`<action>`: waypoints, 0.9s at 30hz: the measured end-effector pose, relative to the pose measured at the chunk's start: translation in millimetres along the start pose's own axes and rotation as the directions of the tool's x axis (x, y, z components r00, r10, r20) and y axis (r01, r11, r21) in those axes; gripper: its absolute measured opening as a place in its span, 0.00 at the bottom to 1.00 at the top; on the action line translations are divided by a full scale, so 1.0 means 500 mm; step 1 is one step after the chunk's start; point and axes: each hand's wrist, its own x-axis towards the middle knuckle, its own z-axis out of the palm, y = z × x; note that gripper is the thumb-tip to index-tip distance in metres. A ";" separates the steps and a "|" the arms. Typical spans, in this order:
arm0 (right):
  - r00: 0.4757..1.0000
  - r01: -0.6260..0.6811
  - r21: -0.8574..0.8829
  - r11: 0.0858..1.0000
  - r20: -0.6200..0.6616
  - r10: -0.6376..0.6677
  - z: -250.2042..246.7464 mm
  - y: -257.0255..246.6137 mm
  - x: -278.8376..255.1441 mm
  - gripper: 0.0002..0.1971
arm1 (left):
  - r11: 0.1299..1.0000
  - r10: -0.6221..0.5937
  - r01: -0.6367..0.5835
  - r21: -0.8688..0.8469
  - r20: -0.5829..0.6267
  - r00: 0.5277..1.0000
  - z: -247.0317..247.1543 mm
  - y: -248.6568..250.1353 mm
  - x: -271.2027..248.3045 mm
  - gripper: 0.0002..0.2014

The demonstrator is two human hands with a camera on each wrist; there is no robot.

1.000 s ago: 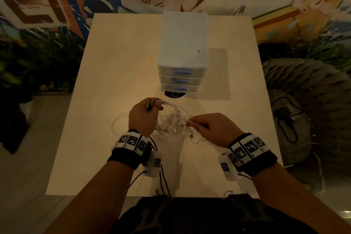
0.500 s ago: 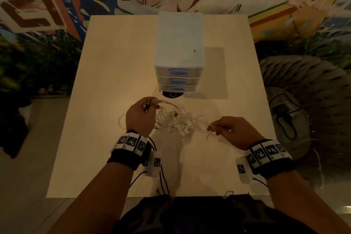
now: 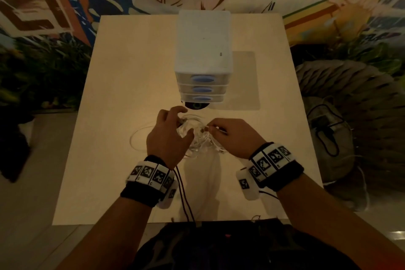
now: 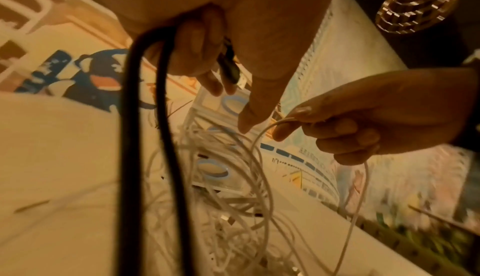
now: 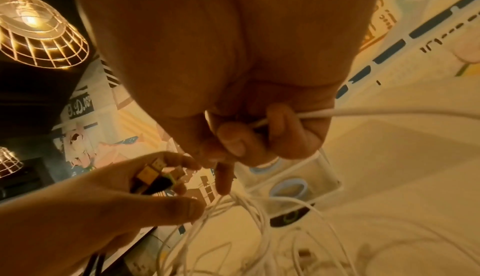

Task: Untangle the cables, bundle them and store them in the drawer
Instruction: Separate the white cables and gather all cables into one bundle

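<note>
A tangle of thin white cables (image 3: 198, 142) hangs between my hands above the beige table (image 3: 122, 85), its lower loops (image 4: 233, 214) lying on the tabletop. My left hand (image 3: 167, 136) grips dark USB plugs (image 5: 153, 177) at the cables' ends (image 4: 228, 65). My right hand (image 3: 232, 136) pinches one white cable (image 5: 363, 113) between thumb and forefinger (image 4: 288, 125), close to the left hand. The white three-drawer unit (image 3: 203, 59) with blue handles (image 3: 202, 89) stands just beyond the hands, all drawers closed.
A dark round object (image 3: 196, 105) lies at the foot of the drawer unit. Black wrist-camera leads (image 3: 185, 201) run down to the table's near edge. A backpack (image 3: 331, 138) and woven seat (image 3: 350, 85) sit on the floor at right.
My right hand, which had pulled a strand out to the right, has come back toward the left hand. The tangle has drawn together between the hands.
</note>
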 end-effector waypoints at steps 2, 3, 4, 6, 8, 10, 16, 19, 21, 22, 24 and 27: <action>1.000 -0.008 0.033 0.999 0.009 0.008 0.021 0.001 -0.016 0.15 | 0.991 0.068 -0.078 0.108 0.094 0.993 -0.004 -0.003 0.005 0.36; 1.000 -0.024 0.066 0.998 0.016 0.023 0.033 0.004 -0.026 0.15 | 0.984 0.079 -0.101 0.149 0.150 0.986 -0.005 -0.004 0.012 0.39; 0.998 -0.049 0.099 0.994 0.034 0.046 0.045 0.007 -0.037 0.14 | 0.978 0.081 -0.118 0.173 0.205 0.975 -0.006 -0.004 0.019 0.40; 0.995 -0.089 0.150 0.985 0.062 0.080 0.069 0.015 -0.054 0.14 | 0.976 0.090 -0.134 0.171 0.241 0.966 -0.003 0.001 0.028 0.32; 0.993 -0.110 0.194 0.975 0.061 0.100 0.091 0.024 -0.063 0.14 | 0.991 0.069 -0.083 0.108 0.129 0.989 0.004 0.009 0.027 0.15; 0.991 -0.134 0.230 0.964 0.026 0.132 0.109 0.028 -0.066 0.14 | 0.997 -0.034 0.029 0.076 0.063 0.997 0.005 0.015 0.023 0.09; 0.993 -0.093 0.194 0.977 -0.055 0.105 0.139 0.019 -0.073 0.14 | 0.991 -0.133 0.119 0.059 0.449 0.884 0.030 -0.028 0.004 0.28; 0.996 -0.086 0.132 0.987 0.029 0.083 0.148 0.018 -0.073 0.14 | 0.976 -0.158 0.201 -0.085 0.360 0.919 0.036 -0.037 0.005 0.05; 0.995 -0.094 0.169 0.981 0.061 0.085 0.150 0.022 -0.072 0.12 | 0.964 -0.160 0.221 -0.150 0.338 0.927 0.032 -0.042 0.005 0.06; 0.993 -0.111 0.213 0.971 0.059 0.101 0.148 0.024 -0.071 0.12 | 0.959 -0.159 0.228 -0.168 0.343 0.926 0.032 -0.046 0.005 0.07; 0.988 -0.146 0.333 0.931 0.010 0.151 0.138 0.029 -0.065 0.10 | 0.950 -0.179 0.254 -0.182 0.351 0.919 0.033 -0.055 0.005 0.05; 0.977 -0.120 0.352 0.928 -0.126 0.174 0.121 0.049 -0.036 0.09 | 0.947 -0.176 0.252 -0.198 0.336 0.925 0.033 -0.056 0.001 0.04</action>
